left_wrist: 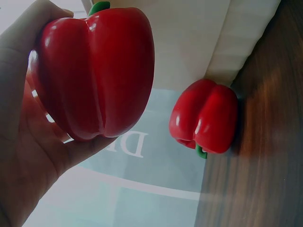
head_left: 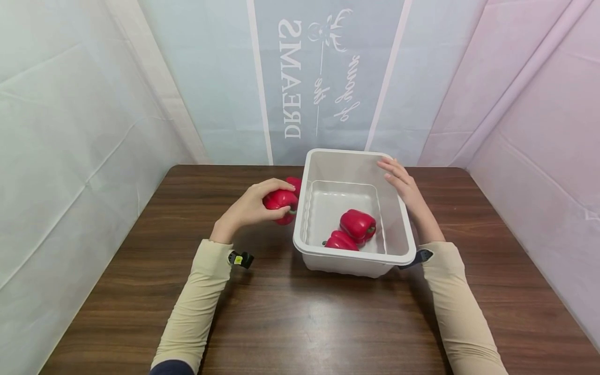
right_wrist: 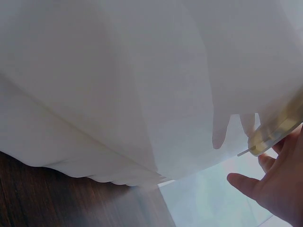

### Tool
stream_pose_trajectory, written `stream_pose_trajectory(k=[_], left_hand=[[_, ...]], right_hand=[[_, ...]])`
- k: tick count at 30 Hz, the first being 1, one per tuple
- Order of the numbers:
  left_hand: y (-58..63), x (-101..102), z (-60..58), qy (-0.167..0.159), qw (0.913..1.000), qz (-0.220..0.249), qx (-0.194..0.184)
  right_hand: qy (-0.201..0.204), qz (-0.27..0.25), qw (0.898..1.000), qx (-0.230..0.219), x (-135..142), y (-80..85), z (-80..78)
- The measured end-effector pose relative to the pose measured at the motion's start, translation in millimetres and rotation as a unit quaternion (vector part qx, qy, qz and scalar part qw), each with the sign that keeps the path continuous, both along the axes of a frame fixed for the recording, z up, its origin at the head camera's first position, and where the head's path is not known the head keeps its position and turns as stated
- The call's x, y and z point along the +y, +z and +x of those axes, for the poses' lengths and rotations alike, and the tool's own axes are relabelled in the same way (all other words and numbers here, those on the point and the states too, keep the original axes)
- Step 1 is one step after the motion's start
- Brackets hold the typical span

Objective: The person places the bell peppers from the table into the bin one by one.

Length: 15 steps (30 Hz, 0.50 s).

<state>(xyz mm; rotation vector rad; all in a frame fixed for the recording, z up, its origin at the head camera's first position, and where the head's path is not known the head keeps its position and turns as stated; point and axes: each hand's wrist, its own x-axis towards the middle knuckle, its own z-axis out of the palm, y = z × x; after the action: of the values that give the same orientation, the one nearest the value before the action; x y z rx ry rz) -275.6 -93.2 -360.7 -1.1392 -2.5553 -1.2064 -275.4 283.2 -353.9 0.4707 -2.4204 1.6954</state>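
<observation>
My left hand [head_left: 255, 207] grips a red bell pepper [left_wrist: 97, 75] with a green stem, just outside the left wall of a white plastic bin [head_left: 344, 264]. Past it, another red bell pepper [left_wrist: 206, 116] lies on the table against the bin's outer side, partly hidden in the head view. Inside the bin, red bell peppers [head_left: 358, 224] sit near the front wall, which hides part of them. At the bin's right rim is my right hand [head_left: 403, 183], its fingers extended over the edge and the thumb apart in the right wrist view.
The bin stands on a dark wood-grain table [head_left: 300, 328]. A grey-blue printed cloth [head_left: 323, 78] hangs behind the table's far edge. White cloth walls [head_left: 84, 135] rise at the left and right.
</observation>
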Motion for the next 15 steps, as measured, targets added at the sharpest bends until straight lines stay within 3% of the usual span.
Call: stream_pose_trajectory(k=[15], left_hand=[[7.0,0.2,2.3,0.009,1.0000,0.001,0.000]], right_hand=[[0.000,-0.012,1.000,-0.004,0.2,-0.9,-0.1]])
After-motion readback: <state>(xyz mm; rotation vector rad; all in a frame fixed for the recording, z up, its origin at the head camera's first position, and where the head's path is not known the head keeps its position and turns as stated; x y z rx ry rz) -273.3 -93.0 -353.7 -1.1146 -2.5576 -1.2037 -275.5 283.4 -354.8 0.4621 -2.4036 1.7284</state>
